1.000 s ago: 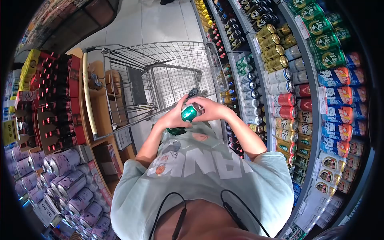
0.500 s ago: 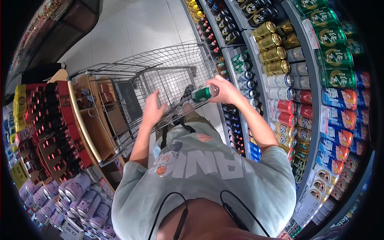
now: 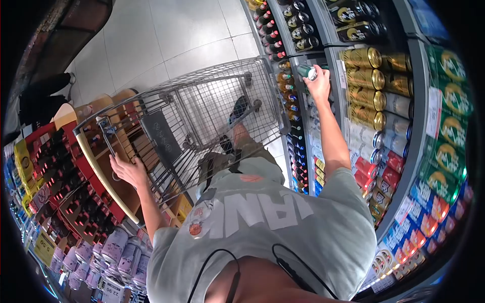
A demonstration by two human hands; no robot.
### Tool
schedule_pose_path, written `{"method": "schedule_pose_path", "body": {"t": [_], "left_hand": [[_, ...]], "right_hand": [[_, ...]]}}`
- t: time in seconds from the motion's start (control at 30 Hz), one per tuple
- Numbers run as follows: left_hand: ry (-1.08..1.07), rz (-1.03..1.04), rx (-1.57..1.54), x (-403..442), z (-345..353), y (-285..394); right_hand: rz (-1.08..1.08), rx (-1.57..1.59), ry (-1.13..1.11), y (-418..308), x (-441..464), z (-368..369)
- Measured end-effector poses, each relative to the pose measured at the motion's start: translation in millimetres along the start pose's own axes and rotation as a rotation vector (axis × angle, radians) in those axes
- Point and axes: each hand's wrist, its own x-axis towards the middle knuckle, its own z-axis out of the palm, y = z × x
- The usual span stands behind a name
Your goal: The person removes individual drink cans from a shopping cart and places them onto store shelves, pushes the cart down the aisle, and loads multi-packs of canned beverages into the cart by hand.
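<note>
Right hand (image 3: 319, 85) grips a green can (image 3: 306, 71) at the shelf (image 3: 300, 103)!
Left hand (image 3: 129, 171) is open, fingers spread, near the cart (image 3: 164, 135) handle (image 3: 102, 177).

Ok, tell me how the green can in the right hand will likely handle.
The green can in the right hand has round sides, so it would probably roll if laid down. Its shiny, metal-looking end suggests a fairly stiff shell, likely slippery in a loose grip.
</note>
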Motion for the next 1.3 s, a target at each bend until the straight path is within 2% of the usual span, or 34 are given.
{"method": "schedule_pose_path", "body": {"t": [0.13,0.17,0.2,0.27,0.3,0.33,0.37,0.47,0.5,0.63,0.73,0.8,0.9,0.93,1.0,1.1,1.13,1.2,1.23,1.3], "left_hand": [[-0.001,-0.053,0.164,30.2,4.6,-10.9],[-0.082,-0.066,0.226,34.8,17.3,-27.4],[-0.247,-0.17,0.179,44.2,19.7,-27.1],[-0.555,-0.389,0.079,77.8,30.0,-17.1],[-0.534,-0.389,0.055,87.3,47.7,-27.3],[-0.515,-0.39,0.033,94.4,69.2,-48.4],[-0.494,-0.389,0.008,103.9,85.1,-66.5],[-0.757,-0.713,-0.684,129.2,105.9,-95.5],[-0.727,-0.841,-0.827,138.3,82.0,-57.6],[-0.734,-0.87,-1.025,145.6,96.2,-66.0],[-0.77,-0.875,-0.798,160.0,80.7,-45.4],[-0.768,-0.853,-0.806,163.1,83.7,-49.1],[-0.773,-0.801,-0.802,167.4,93.3,-57.8],[-0.767,-0.786,-0.796,168.6,92.0,-54.5],[-0.765,-0.761,-0.791,169.7,87.5,-50.7],[-0.754,-0.757,-0.854,171.5,80.9,-41.7],[-0.756,-0.761,-0.882,170.9,82.0,-41.8],[-0.757,-0.762,-0.931,168.5,87.9,-48.1],[-0.75,-0.745,-0.98,167.9,90.7,-50.6],[-0.738,-0.739,-0.993,165.1,89.0,-52.3]], "right_hand": [[0.15,-0.092,-0.044,16.7,38.7,25.2],[0.15,-0.084,-0.044,21.9,46.1,32.7],[0.275,-0.071,-0.122,15.0,53.7,32.2],[0.253,0.009,-0.118,39.8,69.9,55.3],[0.3,0.025,-0.164,48.8,78.3,63.1],[0.256,-0.032,-0.083,69.4,88.4,79.6],[0.245,-0.066,-0.098,75.2,94.3,82.7],[0.291,-0.107,-0.157,70.4,101.0,84.1],[0.319,-0.107,-0.182,57.5,99.9,79.4],[0.394,-0.15,-0.253,63.0,108.5,94.9],[0.421,-0.205,-0.271,68.3,110.8,100.4],[0.376,-0.193,-0.24,66.9,104.2,99.0],[0.324,-0.343,-0.013,5.3,73.1,79.9],[-0.071,-0.277,0.229,6.0,59.5,87.8],[-0.196,-0.013,0.111,-11.2,27.5,97.7],[0.023,0.319,-0.067,1.9,-24.1,153.3],[0.209,0.456,-0.198,34.3,-38.3,184.2],[0.753,0.753,-0.558,40.4,-54.6,186.0],[0.786,0.931,-0.643,35.3,-59.8,179.0],[0.62,0.884,-0.579,16.3,-69.3,163.0]]}}
